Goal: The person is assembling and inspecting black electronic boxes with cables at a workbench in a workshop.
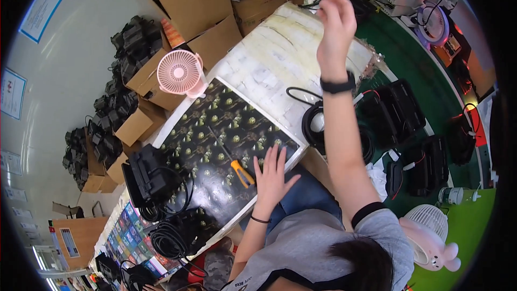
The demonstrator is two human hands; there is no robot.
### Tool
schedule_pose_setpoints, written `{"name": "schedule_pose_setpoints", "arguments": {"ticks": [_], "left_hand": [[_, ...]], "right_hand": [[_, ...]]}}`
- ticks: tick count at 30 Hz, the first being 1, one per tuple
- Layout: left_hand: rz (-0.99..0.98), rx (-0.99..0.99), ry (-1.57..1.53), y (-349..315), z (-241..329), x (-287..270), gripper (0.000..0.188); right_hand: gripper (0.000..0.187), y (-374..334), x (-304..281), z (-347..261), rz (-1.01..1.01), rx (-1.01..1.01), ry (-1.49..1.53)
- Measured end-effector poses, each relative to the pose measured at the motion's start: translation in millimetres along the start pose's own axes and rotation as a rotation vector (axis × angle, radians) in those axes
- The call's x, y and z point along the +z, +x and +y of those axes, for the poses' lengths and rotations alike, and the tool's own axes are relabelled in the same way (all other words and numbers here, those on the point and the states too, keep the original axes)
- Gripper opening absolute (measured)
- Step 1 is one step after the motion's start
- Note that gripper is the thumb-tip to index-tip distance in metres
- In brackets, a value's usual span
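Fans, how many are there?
3: a pink fan at upper left, a purple fan at upper right, a pink-and-white fan at lower right; more may be hidden.

The raised right hand (335, 35) is slightly blurred, and its forearm (344, 134) hides part of a black cable coil (308, 124). The left hand (272, 178) covers a stretch of the counter's (212, 196) pale edge. A grey sleeve (389, 234) overlaps the rabbit-eared fan (428, 245). The lower edge cuts off camouflage cloth (218, 267). Lines on the blue-framed wall notice (46, 6) are too small to read.
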State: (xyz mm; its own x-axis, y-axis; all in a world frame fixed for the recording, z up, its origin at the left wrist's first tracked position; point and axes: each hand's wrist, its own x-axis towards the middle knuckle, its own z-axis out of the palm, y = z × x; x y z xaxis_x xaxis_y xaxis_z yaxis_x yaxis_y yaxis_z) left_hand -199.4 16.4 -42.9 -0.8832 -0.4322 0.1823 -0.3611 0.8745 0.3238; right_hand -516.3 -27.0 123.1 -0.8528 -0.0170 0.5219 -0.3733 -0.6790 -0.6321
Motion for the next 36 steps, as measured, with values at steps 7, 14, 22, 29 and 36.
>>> {"name": "schedule_pose_setpoints", "arguments": {"ticks": [7,14,22,29,36], "left_hand": [[-0.078,0.009,0.246,2.0,1.7,11.2,0.066],[-0.059,-0.006,0.155,5.0,-1.0,12.0,0.07],[-0.123,-0.01,0.218,4.8,-1.8,12.4,0.063],[-0.1,-0.001,0.232,4.2,-1.8,10.4,0.064],[-0.092,0.0,0.237,1.3,-1.8,11.6,0.067]], "right_hand": [[0.03,144.3,-95.5,150.8,-0.289,-0.14,-1.236],[0.085,198.8,-237.7,200.8,-0.377,0.242,-1.955],[0.04,184.6,-238.3,161.3,-0.621,0.01,-2.302],[0.061,214.7,-234.0,83.5,-0.357,0.018,-1.957],[0.064,202.4,-221.8,-42.9,-0.303,0.193,-1.388]]}}
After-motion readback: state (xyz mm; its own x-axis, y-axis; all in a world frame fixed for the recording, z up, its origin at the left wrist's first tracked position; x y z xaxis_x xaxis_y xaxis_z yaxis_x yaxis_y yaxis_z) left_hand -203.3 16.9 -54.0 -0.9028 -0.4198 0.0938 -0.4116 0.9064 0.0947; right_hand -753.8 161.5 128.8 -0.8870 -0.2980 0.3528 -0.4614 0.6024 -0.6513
